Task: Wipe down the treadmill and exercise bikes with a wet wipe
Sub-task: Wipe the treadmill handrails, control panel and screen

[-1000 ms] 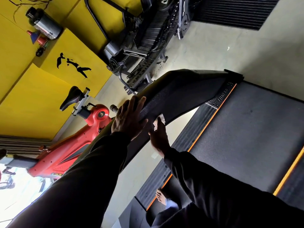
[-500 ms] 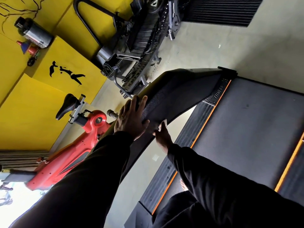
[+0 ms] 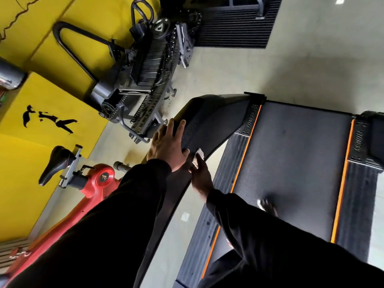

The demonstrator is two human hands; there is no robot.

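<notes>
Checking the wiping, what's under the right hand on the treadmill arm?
A white wet wipe pokes out past the right hand, lying against the black treadmill arm. The rest of the wipe is covered by the hand.

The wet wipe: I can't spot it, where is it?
Head view, centre: the wet wipe is pressed by the right hand against the treadmill's black side rail, just right of the left hand.

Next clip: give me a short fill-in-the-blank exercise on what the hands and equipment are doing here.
1. The right hand presses a white ____ against the treadmill's black side rail.
2. The left hand rests on that rail with its fingers ____.
3. The exercise bike beside the treadmill has a ____ body.
4. The treadmill belt is edged with ____ stripes.

Missing words: wipe; straight; red; orange
</notes>
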